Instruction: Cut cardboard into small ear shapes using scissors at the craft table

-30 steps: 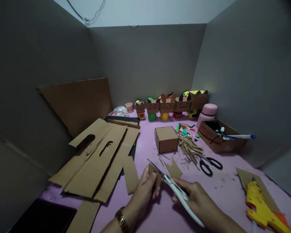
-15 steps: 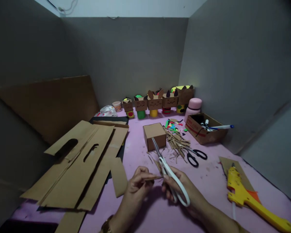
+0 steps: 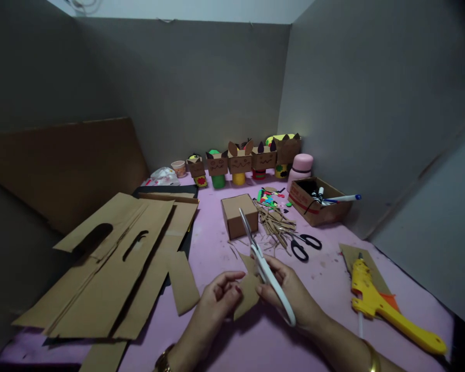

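Observation:
My left hand (image 3: 217, 302) is closed, pinching the left edge of a small cardboard piece (image 3: 248, 297) between thumb and fingers. White-handled scissors (image 3: 272, 284) are in my right hand (image 3: 296, 297), their blades pointing away and looking closed. The thumb of that hand also presses on the cardboard piece. Just beyond the blades sits a small closed cardboard box (image 3: 240, 207). Another cardboard scrap (image 3: 248, 262) shows partly behind the scissors.
Flattened cardboard sheets (image 3: 101, 289) cover the left side. A pile of cardboard strips (image 3: 277, 225) lies beside black-handled scissors (image 3: 306, 245). To the right are a yellow glue gun (image 3: 387, 310) and an open box (image 3: 320, 206) of pens. Several box-headed figures (image 3: 240, 163) line the back, near a pink flask (image 3: 300, 168).
The small cardboard piece was nearly edge-on and now has its flat face toward me. My right thumb has come onto it. The whole view has shifted slightly.

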`<action>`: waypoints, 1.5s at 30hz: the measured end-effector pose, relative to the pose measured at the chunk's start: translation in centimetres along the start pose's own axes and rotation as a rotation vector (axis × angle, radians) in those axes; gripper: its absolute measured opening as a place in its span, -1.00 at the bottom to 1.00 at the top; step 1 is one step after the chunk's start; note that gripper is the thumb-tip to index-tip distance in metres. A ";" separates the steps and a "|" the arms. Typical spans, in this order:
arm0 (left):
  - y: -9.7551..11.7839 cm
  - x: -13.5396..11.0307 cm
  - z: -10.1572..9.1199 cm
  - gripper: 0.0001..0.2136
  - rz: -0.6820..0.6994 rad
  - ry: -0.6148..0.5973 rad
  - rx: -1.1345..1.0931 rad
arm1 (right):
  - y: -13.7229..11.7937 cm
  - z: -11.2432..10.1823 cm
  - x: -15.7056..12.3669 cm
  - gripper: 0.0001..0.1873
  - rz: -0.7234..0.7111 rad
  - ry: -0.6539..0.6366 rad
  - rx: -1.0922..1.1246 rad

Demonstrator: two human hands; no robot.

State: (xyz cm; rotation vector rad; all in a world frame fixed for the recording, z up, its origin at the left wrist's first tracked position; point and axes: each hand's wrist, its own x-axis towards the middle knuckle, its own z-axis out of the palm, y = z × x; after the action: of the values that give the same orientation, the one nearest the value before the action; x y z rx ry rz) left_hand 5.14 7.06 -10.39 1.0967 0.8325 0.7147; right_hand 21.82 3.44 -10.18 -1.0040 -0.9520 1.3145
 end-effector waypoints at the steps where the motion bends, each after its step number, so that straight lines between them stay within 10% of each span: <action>1: 0.1 0.0 0.2 -0.68 -0.014 -0.041 0.008 | 0.0 0.1 0.0 -0.45 -0.014 -0.005 -0.013; 37: -0.8 -0.5 0.3 -0.85 0.019 -0.261 0.188 | -0.7 0.8 0.1 -0.41 0.031 0.070 -0.109; 45: 0.1 1.3 -1.6 -0.71 0.164 0.152 0.145 | -1.3 -0.9 1.2 -0.46 -0.052 0.334 0.051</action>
State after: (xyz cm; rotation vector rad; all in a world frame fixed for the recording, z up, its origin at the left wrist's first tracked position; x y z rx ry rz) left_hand 4.46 8.93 -10.92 1.2622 0.9423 0.8941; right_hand 23.09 4.60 -9.20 -1.1102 -0.6826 1.0798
